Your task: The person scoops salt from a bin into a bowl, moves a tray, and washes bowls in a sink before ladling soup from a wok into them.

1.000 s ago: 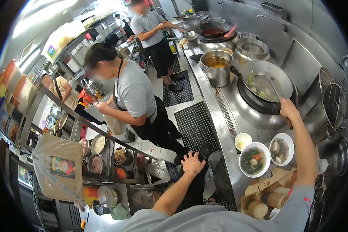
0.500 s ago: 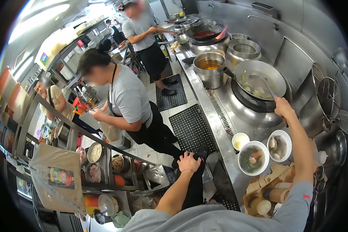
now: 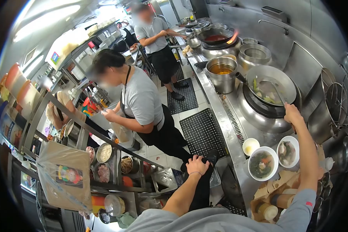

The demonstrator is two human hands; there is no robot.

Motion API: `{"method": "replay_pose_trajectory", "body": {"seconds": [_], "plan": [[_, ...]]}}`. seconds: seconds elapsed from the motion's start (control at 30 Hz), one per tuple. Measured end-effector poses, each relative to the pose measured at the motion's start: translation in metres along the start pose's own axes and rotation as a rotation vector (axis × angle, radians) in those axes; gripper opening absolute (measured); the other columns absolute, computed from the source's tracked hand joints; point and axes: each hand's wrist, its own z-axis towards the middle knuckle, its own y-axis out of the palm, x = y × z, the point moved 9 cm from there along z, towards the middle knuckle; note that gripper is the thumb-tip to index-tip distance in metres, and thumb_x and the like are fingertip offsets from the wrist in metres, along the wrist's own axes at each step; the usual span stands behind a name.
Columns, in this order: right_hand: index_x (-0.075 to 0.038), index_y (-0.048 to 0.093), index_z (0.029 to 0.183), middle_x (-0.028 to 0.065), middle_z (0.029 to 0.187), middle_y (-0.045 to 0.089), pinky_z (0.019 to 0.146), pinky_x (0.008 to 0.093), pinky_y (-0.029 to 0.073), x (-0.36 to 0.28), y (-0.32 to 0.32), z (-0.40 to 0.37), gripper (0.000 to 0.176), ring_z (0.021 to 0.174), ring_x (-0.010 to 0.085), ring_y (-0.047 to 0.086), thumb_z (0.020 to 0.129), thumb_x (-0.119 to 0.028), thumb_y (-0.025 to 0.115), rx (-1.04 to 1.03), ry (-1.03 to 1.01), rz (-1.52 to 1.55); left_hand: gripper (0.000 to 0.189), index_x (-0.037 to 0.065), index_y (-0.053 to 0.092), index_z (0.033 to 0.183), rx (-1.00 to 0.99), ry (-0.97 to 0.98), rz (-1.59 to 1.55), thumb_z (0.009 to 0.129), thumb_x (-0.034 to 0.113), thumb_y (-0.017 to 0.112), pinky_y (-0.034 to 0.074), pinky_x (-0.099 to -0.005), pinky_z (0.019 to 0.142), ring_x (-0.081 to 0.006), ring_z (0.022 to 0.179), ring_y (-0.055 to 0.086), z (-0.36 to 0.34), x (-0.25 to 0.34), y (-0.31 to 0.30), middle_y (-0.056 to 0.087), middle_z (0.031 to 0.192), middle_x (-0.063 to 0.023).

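Right hand (image 3: pixel 292 115): grip wrapped round ladle (image 3: pixel 278 92) handle, ladle tip down in wok (image 3: pixel 289 83) on the burner. Left hand (image 3: pixel 197 164) rests on dark cloth (image 3: pixel 203 189) at desk (image 3: pixel 224 123) edge; can't tell its grip.

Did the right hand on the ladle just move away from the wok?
No. The right hand still grips the ladle handle at the near rim of the wok; only the view shifted.

The right arm (image 3: pixel 307 154) reaches straight forward, grey sleeve at the shoulder and forearm bare, and the right hand (image 3: pixel 293 116) is curled tight in a closed grip, knuckles up. The left arm (image 3: pixel 181 196) is bent and angled inward, and the left hand (image 3: pixel 197 164) lies palm down, fingers loosely spread, with a thin band at the wrist.
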Motion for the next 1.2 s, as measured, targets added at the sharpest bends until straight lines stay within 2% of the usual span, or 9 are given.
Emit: {"method": "replay_pose_trajectory", "body": {"seconds": [0.17,0.27,0.5,0.57,0.63,0.7,0.77,0.87,1.2], "plan": [[0.002,0.057,0.113,0.0264,0.110,0.062,0.092,0.0459,0.049,0.004,-0.017,-0.006,0.042,0.104,0.0430,0.059,0.071,0.003,0.063,0.085,0.014,0.121,0.051,0.017,0.063,0.120,-0.043,0.062,0.006,0.080,0.049,0.059,0.041,-0.0511,0.097,-0.0325,0.119,0.050,-0.002,0.009,-0.003,0.054,0.129,-0.0069],[-0.003,0.060,0.118,0.0271,0.115,0.060,0.094,0.0453,0.048,0.008,-0.037,-0.018,0.049,0.111,0.0398,0.057,0.069,0.003,0.058,0.030,0.127,0.144,0.059,0.018,0.061,0.125,-0.107,0.027,-0.015,0.078,0.053,0.057,0.037,-0.0510,0.101,-0.0347,0.124,0.046,0.005,0.008,0.009,0.051,0.135,-0.0077],[-0.004,0.057,0.126,0.0273,0.110,0.062,0.092,0.0439,0.048,0.018,-0.072,-0.052,0.056,0.106,0.0401,0.060,0.070,0.001,0.057,0.132,0.102,0.245,0.053,0.019,0.063,0.121,-0.094,0.065,0.005,0.079,0.051,0.057,0.038,-0.0513,0.099,-0.0329,0.125,0.045,0.007,0.024,0.008,0.050,0.134,-0.0073],[-0.004,0.057,0.125,0.0280,0.098,0.065,0.080,0.0422,0.051,0.031,-0.073,-0.056,0.056,0.095,0.0397,0.064,0.070,-0.001,0.058,0.217,0.044,0.350,0.054,0.018,0.062,0.122,-0.105,0.049,0.041,0.081,0.052,0.057,0.037,-0.0523,0.100,-0.0329,0.126,0.044,0.006,0.028,0.007,0.050,0.135,-0.0076],[-0.004,0.059,0.121,0.0242,0.080,0.065,0.068,0.0410,0.052,0.031,-0.084,-0.069,0.051,0.073,0.0361,0.066,0.070,-0.001,0.054,0.368,-0.155,0.445,0.051,0.018,0.063,0.119,-0.102,0.048,0.047,0.080,0.051,0.058,0.038,-0.0526,0.100,-0.0326,0.122,0.047,0.006,0.033,0.005,0.052,0.131,-0.0080],[-0.004,0.060,0.115,0.0099,0.055,0.055,0.040,0.0325,0.043,0.032,-0.079,-0.080,0.044,0.041,0.0176,0.054,0.072,0.000,0.055,0.121,-0.088,0.679,0.046,0.017,0.067,0.112,-0.037,0.073,0.010,0.078,0.046,0.061,0.040,-0.0506,0.095,-0.0319,0.117,0.049,0.007,0.036,0.006,0.055,0.126,-0.0069],[-0.003,0.061,0.112,0.0006,0.055,0.050,0.039,0.0284,0.041,0.027,-0.078,-0.098,0.036,0.042,0.0093,0.049,0.077,0.001,0.055,0.037,-0.075,0.842,0.045,0.017,0.068,0.110,-0.025,0.054,0.038,0.076,0.045,0.063,0.042,-0.0484,0.093,-0.0316,0.114,0.051,0.010,0.036,0.012,0.056,0.126,-0.0059],[0.004,0.040,0.139,0.0036,0.065,0.055,0.039,0.0264,0.042,0.036,-0.067,-0.110,0.064,0.045,0.0084,0.048,0.079,0.001,0.058,-0.046,0.015,0.890,0.041,0.019,0.070,0.105,0.038,0.071,0.034,0.074,0.045,0.064,0.044,-0.0481,0.090,-0.0314,0.111,0.054,0.010,0.041,0.006,0.059,0.122,-0.0036],[0.004,0.035,0.142,0.0030,0.079,0.059,0.043,0.0238,0.043,0.017,-0.050,-0.121,0.064,0.049,0.0061,0.047,0.082,0.003,0.056,-0.242,0.071,0.966,0.042,0.019,0.069,0.108,0.054,0.061,0.058,0.075,0.044,0.065,0.044,-0.0447,0.093,-0.0296,0.112,0.054,0.014,0.049,0.003,0.059,0.124,-0.0027]]}}
